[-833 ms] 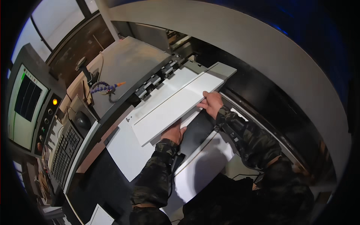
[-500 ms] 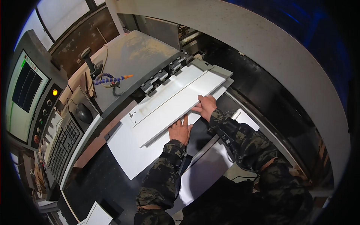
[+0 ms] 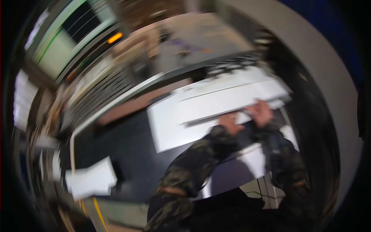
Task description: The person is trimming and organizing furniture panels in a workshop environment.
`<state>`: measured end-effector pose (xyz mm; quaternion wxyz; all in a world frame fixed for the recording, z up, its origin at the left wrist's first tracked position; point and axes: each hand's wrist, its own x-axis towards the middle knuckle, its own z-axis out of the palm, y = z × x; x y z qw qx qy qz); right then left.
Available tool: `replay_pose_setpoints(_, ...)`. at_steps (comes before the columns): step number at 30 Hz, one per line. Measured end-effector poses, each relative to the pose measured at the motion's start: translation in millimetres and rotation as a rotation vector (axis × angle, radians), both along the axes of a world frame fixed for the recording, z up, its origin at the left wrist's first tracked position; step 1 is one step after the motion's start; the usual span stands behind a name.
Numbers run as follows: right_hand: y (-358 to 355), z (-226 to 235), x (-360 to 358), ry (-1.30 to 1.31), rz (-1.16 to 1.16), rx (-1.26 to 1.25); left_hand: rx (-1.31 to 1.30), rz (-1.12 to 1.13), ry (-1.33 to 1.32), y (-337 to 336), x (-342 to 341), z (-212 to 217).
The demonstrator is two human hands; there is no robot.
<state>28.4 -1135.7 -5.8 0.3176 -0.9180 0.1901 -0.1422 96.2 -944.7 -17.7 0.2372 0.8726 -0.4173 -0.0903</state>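
A narrow white panel [image 3: 228, 101] lies on top of a wider white panel [image 3: 164, 125], beside a row of machine clamps [image 3: 232, 66]. My left hand [image 3: 231, 123] is at the narrow panel's near edge; motion smears its fingers, so their hold cannot be made out. Further right, my right hand [image 3: 261, 113] grips the same edge close to the panel's right end, also blurred. Below my forearms is another white sheet [image 3: 253, 159], partly in shadow.
Several white pieces [image 3: 92, 178] lie at the left on the black table [image 3: 127, 154]. Beyond it are a keyboard [image 3: 102, 92], a lit monitor [image 3: 67, 34] and a dusty grey machine cover [image 3: 216, 33]. A curved grey housing [image 3: 328, 58] bounds the right side.
The view has swung left, so everything appears shifted right and blurred. More of the table's left side shows. Both hands stay at the narrow panel's near edge.
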Motion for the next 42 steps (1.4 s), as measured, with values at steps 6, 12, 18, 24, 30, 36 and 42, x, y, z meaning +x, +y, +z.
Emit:
replay_pose_setpoints(6,-56,22,-49,-0.276,0.168,0.408,0.136,-0.315,0.151,144,-43,150)
replay_pose_setpoints(12,-51,35,-95,-0.270,0.239,0.198,-0.427,1.206,-0.533,503,-144,154)
replay_pose_setpoints(18,-6,70,-147,-0.217,0.249,0.284,0.149,1.916,-0.737,855,-215,50)
replay_pose_setpoints(24,39,63,-209,-0.371,0.047,0.362,0.258,1.746,-0.180,1040,-169,-30)
replay_pose_setpoints(30,111,55,-171,-0.413,-0.049,-0.386,-0.387,1.453,-0.114,1165,-188,-64)
replay_pose_setpoints(36,183,133,-148,-0.431,-0.515,0.939,0.092,1.558,-0.607,953,-181,72)
replay_pose_setpoints(42,132,116,-113,-0.447,-0.536,1.074,0.116,1.236,-0.316,740,-215,186)
